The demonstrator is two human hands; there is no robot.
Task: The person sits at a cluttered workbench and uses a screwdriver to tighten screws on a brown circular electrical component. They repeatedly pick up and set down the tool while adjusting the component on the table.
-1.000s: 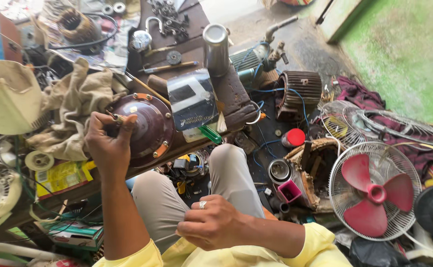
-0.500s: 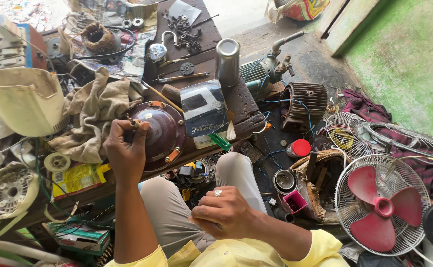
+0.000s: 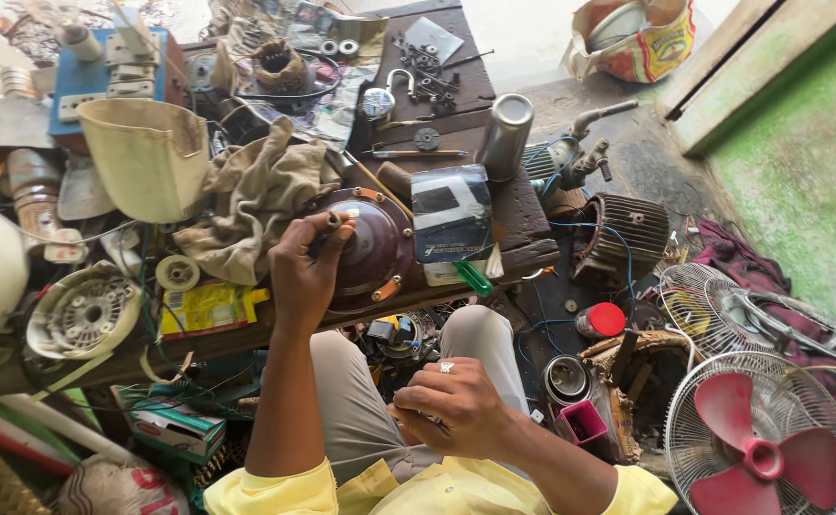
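Note:
My left hand (image 3: 305, 269) is raised over a round dark brown motor housing (image 3: 375, 250) on the wooden workbench (image 3: 494, 205), pinching a small metal part between thumb and fingers at the housing's top left. My right hand (image 3: 456, 405) rests loosely curled on my right thigh, a ring on one finger; whether it holds anything cannot be made out. A dirty beige rag (image 3: 251, 195) lies just left of the housing, and a dark glossy packet (image 3: 451, 215) sits to its right.
A steel cylinder (image 3: 505, 135), padlock (image 3: 380, 100) and loose screws lie farther back on the bench. A cream plastic tub (image 3: 146, 153) stands at left. On the floor at right are a red-bladed fan (image 3: 756, 443), wire fan guards (image 3: 723, 310) and a finned motor body (image 3: 628, 234).
The view has tilted, so the bench appears lower in frame. My left hand stays on the brown housing, fingers shifting slightly on the small part. My right hand remains on my thigh.

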